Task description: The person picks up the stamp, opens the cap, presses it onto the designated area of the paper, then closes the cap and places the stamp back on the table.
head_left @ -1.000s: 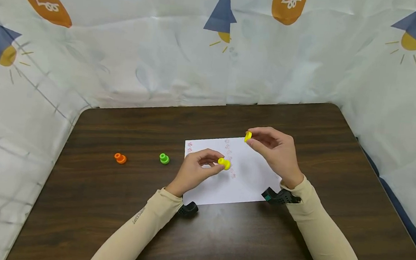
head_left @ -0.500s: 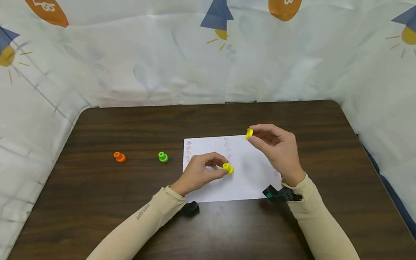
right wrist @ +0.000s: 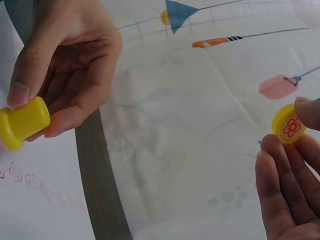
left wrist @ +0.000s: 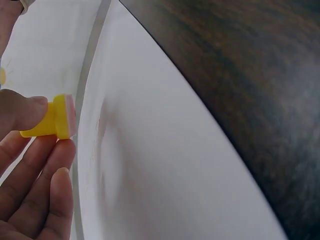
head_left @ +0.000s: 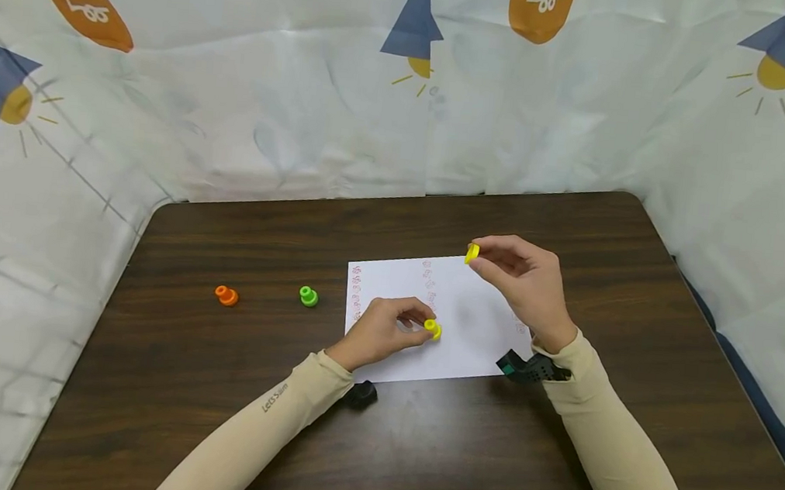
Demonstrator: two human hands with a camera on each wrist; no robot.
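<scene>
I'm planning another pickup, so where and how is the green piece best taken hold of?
Probably pinch the green piece by its narrow upper part, coming down from above. It appears to stand upright on its wider base, so the narrow part points up, and nothing crowds its sides.
</scene>
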